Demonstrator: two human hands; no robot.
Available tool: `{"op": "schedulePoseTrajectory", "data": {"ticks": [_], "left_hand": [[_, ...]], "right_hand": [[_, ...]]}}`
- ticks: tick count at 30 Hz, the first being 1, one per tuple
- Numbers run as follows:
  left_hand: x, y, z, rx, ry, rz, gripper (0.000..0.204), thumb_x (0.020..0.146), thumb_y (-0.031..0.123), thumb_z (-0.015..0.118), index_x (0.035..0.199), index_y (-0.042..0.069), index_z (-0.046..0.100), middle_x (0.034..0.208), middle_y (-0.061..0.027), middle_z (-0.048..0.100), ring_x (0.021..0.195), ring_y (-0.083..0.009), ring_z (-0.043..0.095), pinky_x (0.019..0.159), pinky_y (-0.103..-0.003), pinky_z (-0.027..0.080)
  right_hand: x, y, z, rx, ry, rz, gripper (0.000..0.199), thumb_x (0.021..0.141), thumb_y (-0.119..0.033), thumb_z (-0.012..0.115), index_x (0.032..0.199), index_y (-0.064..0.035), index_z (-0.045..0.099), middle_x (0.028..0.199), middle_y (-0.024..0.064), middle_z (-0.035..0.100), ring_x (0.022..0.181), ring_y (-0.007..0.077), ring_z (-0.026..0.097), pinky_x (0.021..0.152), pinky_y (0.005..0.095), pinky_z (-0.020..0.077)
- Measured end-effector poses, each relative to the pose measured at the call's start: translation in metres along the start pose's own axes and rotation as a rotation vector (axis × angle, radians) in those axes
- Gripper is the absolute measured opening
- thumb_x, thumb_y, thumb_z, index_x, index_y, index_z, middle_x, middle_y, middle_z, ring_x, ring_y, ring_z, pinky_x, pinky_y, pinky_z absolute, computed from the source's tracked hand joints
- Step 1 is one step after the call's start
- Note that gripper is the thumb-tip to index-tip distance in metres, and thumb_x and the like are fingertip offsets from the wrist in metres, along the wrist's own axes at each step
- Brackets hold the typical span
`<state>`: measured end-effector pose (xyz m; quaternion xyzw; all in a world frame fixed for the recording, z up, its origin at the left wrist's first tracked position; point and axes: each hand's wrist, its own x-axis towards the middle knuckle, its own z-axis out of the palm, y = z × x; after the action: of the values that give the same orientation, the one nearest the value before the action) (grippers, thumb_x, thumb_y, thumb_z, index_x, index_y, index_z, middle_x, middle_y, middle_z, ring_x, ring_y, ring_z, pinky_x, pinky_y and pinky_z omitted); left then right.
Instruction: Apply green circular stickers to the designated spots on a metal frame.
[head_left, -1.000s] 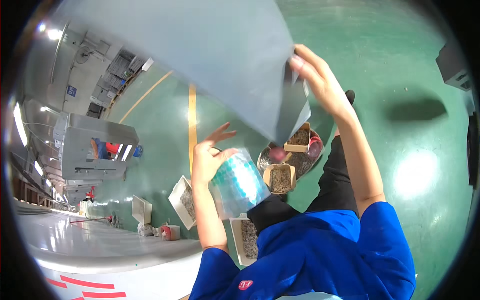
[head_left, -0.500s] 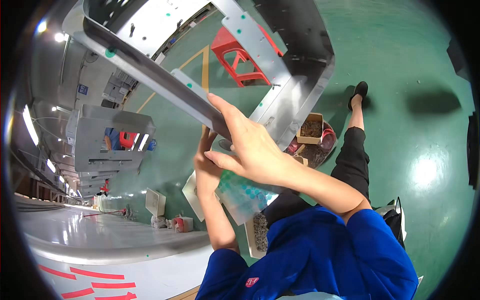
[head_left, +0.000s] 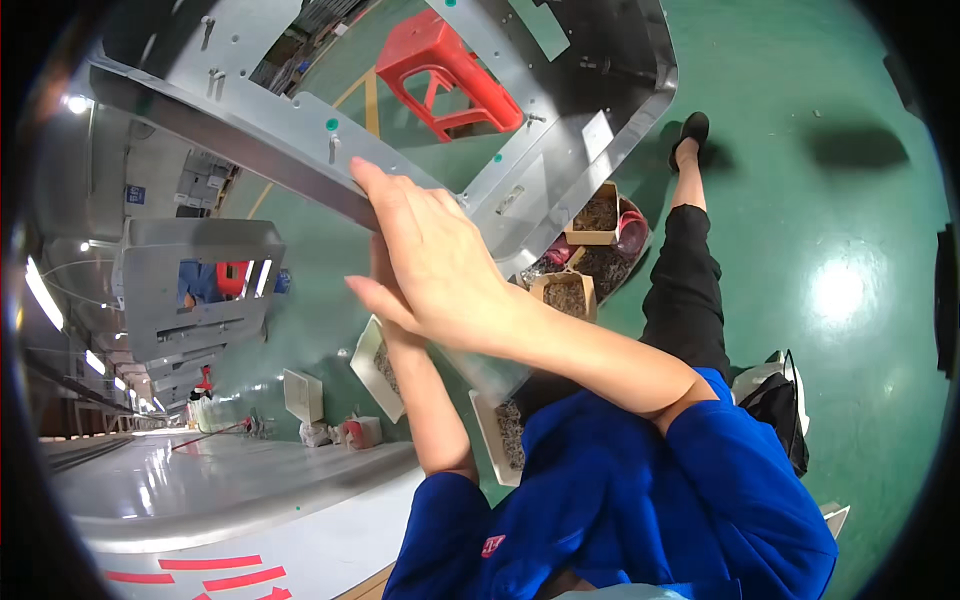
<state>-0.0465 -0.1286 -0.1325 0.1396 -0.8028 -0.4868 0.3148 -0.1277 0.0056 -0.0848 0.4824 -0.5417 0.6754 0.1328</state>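
A large grey sheet-metal panel (head_left: pixel 560 150) with folded flanges and small studs fills the top of the view, its inner side facing me. My right hand (head_left: pixel 435 265) reaches across from the right and lies on the panel's long flange, fingers together along the edge and thumb underneath. My left hand (head_left: pixel 383 262) is raised just behind the right one and mostly hidden by it; only fingertips show against the panel. Both forearms come out of blue sleeves at the bottom.
Under the panel on the green floor are a red plastic stool (head_left: pixel 450 60), cardboard boxes of small metal parts (head_left: pixel 570 295), and white trays (head_left: pixel 375 365). A leg in black trousers (head_left: pixel 690 270) stretches out on the right beside a black bag (head_left: pixel 775 400). Another grey panel (head_left: pixel 200 280) stands left.
The panel has turned from its flat grey face to its open inner side. My right hand came down from the top edge onto the flange, crossing in front of my left hand.
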Motion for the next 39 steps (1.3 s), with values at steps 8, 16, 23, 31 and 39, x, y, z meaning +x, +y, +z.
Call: {"op": "schedulePoseTrajectory", "data": {"ticks": [8,16,23,31,39], "left_hand": [[0.008,0.0,-0.003,-0.048,0.111,0.053,0.099,0.059,0.019,0.082,0.136,-0.006,0.026,0.125,-0.0185,0.047,0.106,-0.0212,0.053,0.073,-0.025,0.045],[0.052,-0.03,-0.014,0.042,0.131,0.094,0.099,0.058,0.022,0.083,0.135,-0.005,0.027,0.12,-0.0177,0.052,0.101,-0.0187,0.055,0.068,-0.024,0.044],[0.062,-0.026,-0.012,0.002,0.113,0.142,0.098,0.061,0.016,0.082,0.135,-0.009,0.023,0.124,-0.0227,0.047,0.11,-0.0262,0.051,0.094,-0.035,0.042],[0.06,-0.007,0.018,0.198,0.173,0.036,0.1,0.056,0.024,0.08,0.139,0.001,0.027,0.127,-0.0201,0.048,0.12,-0.0289,0.047,0.088,-0.036,0.044],[0.046,0.004,0.051,0.236,0.148,0.263,0.104,0.055,0.028,0.083,0.136,-0.005,0.026,0.12,-0.022,0.053,0.108,-0.0295,0.055,0.083,-0.035,0.047]], "right_hand": [[-0.044,-0.03,0.011,-0.068,-0.035,-0.277,0.047,0.069,-0.02,0.058,0.113,-0.0011,0.059,0.136,0.02,0.038,0.129,0.0326,0.034,0.104,0.0497,0.0257],[-0.104,-0.022,0.035,0.143,-0.452,-0.206,0.041,0.078,-0.013,0.05,0.117,0.0002,0.05,0.126,0.0183,0.045,0.126,0.0319,0.036,0.105,0.0506,0.0252],[-0.095,-0.008,0.025,0.116,-0.401,-0.204,0.047,0.072,-0.009,0.062,0.117,-0.0017,0.051,0.129,0.0176,0.043,0.124,0.0307,0.039,0.101,0.0484,0.0307],[-0.052,0.032,-0.028,-0.117,-0.084,-0.088,0.062,0.062,-0.005,0.068,0.12,-0.0032,0.047,0.129,0.0201,0.04,0.117,0.0368,0.043,0.094,0.0463,0.0358],[-0.054,0.038,-0.041,-0.162,0.001,0.061,0.075,0.07,-0.008,0.068,0.133,0.0037,0.031,0.135,0.0255,0.034,0.12,0.0399,0.039,0.099,0.0441,0.0311]]}}
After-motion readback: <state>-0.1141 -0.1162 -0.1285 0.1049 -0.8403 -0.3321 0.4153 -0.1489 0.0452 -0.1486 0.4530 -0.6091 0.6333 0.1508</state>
